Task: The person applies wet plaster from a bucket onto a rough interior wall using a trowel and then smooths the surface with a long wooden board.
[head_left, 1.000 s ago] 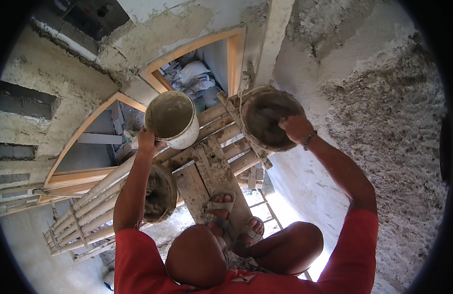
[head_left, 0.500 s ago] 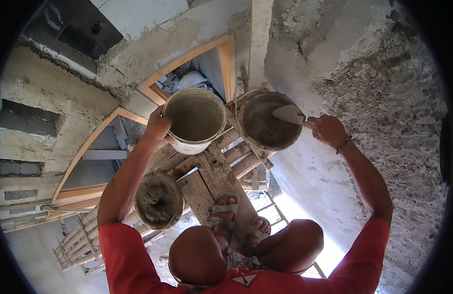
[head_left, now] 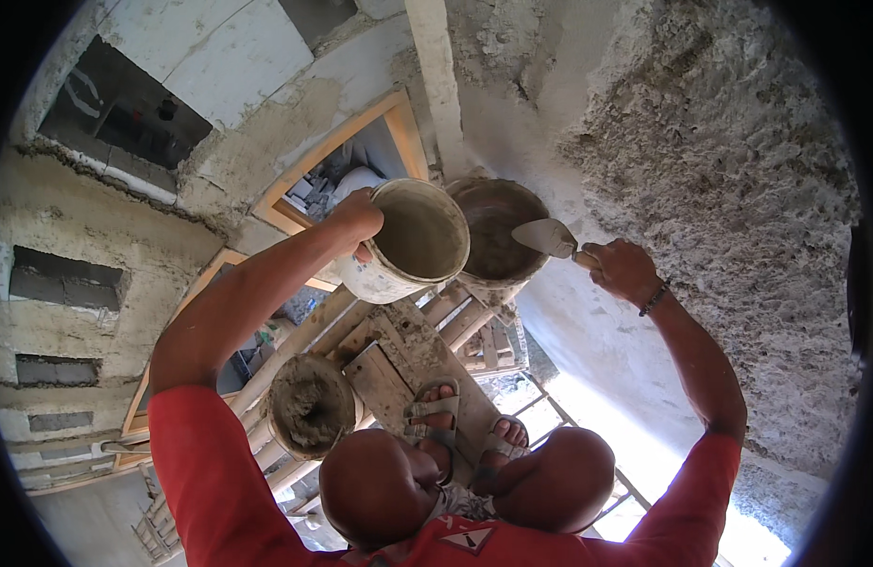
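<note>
My left hand [head_left: 361, 222] grips the near-left rim of a grimy white bucket [head_left: 403, 269], which is tilted and coated inside with grey residue. Just right of it, partly behind it, sits a wider mortar-stained bucket [head_left: 493, 198] with wet grey-brown mix inside. My right hand [head_left: 621, 269] is closed on the handle of a pointed trowel [head_left: 540, 236], its blade over the wider bucket's mouth. A third bucket [head_left: 309, 406] with thick grey mortar stands on the scaffold at lower left, beside my feet.
I squat in sandals on a scaffold of stained planks [head_left: 399, 340] and poles, with daylight and a metal frame below at right. A rough plastered wall [head_left: 710, 189] rises at right. Wooden-framed openings [head_left: 403, 132] and a block wall with recesses [head_left: 68, 279] lie left and ahead.
The white bucket has moved rightward with my left hand, now overlapping the wider bucket. My right hand has come up out of that bucket, with the trowel now visible. The view has shifted somewhat.
</note>
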`<state>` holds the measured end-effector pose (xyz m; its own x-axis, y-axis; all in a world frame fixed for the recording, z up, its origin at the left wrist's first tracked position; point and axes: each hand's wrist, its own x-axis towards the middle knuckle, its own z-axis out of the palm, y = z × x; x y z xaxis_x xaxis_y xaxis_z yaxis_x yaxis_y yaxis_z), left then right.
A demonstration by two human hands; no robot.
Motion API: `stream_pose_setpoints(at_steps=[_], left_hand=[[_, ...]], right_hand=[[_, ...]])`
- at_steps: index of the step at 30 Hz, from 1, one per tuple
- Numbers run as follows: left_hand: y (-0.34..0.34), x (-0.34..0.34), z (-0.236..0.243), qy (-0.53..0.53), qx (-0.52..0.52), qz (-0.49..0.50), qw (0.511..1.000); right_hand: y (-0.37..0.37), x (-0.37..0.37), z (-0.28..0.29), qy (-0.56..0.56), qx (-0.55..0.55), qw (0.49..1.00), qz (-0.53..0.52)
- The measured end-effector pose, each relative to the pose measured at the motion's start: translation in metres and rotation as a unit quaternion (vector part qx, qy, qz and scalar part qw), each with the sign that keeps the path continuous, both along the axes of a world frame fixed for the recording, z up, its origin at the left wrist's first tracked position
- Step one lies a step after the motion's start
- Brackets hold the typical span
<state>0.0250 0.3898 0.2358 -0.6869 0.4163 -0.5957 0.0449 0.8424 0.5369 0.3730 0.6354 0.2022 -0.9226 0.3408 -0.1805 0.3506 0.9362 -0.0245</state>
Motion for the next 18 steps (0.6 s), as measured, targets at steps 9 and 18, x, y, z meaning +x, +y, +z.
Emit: stream_pose_setpoints(at_steps=[9,18], left_hand=[[0.039,0.026,0.000,0.068,-0.053,-0.034,0.996],[0.054,0.025,-0.013,0.094,-0.102,-0.077,0.987]], right_hand=[[-0.008,-0.011,0.010,0.013,0.012,1.000,-0.006],[-0.008,-0.039,0.001,0.033,0.052,0.998,0.028]])
